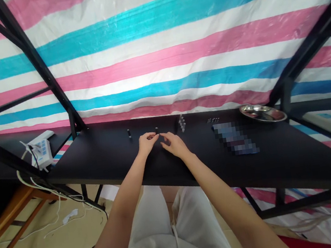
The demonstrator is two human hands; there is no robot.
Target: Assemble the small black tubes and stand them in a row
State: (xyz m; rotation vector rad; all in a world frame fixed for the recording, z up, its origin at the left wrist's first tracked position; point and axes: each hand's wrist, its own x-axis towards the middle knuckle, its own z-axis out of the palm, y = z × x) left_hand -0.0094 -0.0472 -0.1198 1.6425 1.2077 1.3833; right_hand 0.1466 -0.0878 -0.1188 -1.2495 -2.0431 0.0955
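Over the middle of the black table, my left hand (147, 143) has its fingers curled and thumb pressed in; whatever they may hold is hidden or too small to name. Close by on the right, my right hand (175, 144) has thumb and forefinger apart, with nothing visible between them. Just beyond the fingertips stands a small dark cylinder (157, 129). Farther left, a similar small dark cylinder with a pale base (129, 133) stands upright. To the right of my hands is a cluster of small pale cylinders (182, 123).
Several tiny pale pieces (213, 120) lie in a row farther right. A blurred-out flat blue item (235, 138) is in front of them. A shiny metal dish (263, 113) stands at the table's (112, 160) back right. A white power strip (45, 151) lies at left, beyond a black frame post.
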